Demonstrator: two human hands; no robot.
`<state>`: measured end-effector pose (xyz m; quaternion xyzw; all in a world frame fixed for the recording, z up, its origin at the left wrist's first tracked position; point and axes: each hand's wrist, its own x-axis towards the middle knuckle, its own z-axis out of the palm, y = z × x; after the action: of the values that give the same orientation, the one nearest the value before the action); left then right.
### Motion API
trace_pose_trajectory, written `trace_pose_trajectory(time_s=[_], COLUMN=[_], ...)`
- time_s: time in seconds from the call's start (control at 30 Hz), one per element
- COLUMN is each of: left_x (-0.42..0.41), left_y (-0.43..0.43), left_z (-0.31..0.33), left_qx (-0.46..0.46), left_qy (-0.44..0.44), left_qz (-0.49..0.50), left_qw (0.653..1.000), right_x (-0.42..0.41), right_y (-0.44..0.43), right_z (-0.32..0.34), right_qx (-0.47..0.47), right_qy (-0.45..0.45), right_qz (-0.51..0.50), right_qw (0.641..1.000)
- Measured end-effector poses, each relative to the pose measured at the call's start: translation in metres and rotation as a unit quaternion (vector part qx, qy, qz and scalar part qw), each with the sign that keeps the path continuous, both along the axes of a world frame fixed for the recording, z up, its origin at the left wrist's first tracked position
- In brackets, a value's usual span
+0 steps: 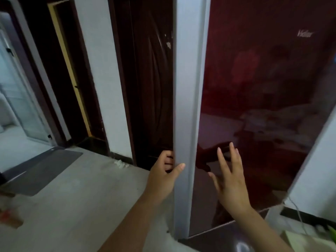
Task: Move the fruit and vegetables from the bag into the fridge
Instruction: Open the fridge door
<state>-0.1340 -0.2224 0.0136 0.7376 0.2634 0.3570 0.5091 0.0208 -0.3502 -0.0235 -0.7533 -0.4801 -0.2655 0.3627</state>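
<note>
The fridge has a glossy dark red door with a grey edge strip running down its left side. My left hand grips that grey edge low down, fingers curled behind it and thumb on the front. My right hand is held open with fingers spread, just in front of the red door face; whether it touches the glass I cannot tell. At the bottom right corner a pale bag shows with a bit of green leaf. The fridge's inside is hidden.
A dark brown wooden door stands left of the fridge, then a white wall pillar. A grey mat lies on the pale floor at left. A white wall and a thin cable are at right.
</note>
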Motion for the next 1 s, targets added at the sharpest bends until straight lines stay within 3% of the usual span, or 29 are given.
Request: trace_pose_trajectory(time_s=[0.17, 0.4, 0.6, 0.83, 0.93, 1.0], left_x=[-0.027, -0.044, -0.062, -0.061, -0.058, -0.053], left_y=[-0.078, -0.145, -0.191, -0.245, -0.263, -0.271], left_z=[-0.001, -0.008, -0.014, -0.014, -0.004, 0.005], left_qx=[0.026, 0.098, 0.024, 0.07, 0.149, 0.117], left_qy=[-0.016, -0.003, 0.021, 0.048, 0.066, 0.025], left_qz=[-0.043, -0.031, -0.102, -0.153, -0.12, -0.064], left_qw=[0.999, 0.995, 0.994, 0.985, 0.979, 0.991], right_x=[-0.031, -0.054, -0.063, -0.073, -0.072, -0.071], right_y=[-0.074, -0.149, -0.207, -0.263, -0.287, -0.304], right_z=[0.004, 0.035, 0.051, 0.063, 0.061, 0.059], right_qx=[-0.034, -0.032, -0.075, -0.094, -0.101, -0.102], right_qy=[0.028, 0.058, 0.085, 0.146, 0.173, 0.194], right_qz=[-0.014, 0.0, -0.005, 0.044, 0.063, 0.076], right_qw=[0.999, 0.998, 0.994, 0.984, 0.978, 0.973])
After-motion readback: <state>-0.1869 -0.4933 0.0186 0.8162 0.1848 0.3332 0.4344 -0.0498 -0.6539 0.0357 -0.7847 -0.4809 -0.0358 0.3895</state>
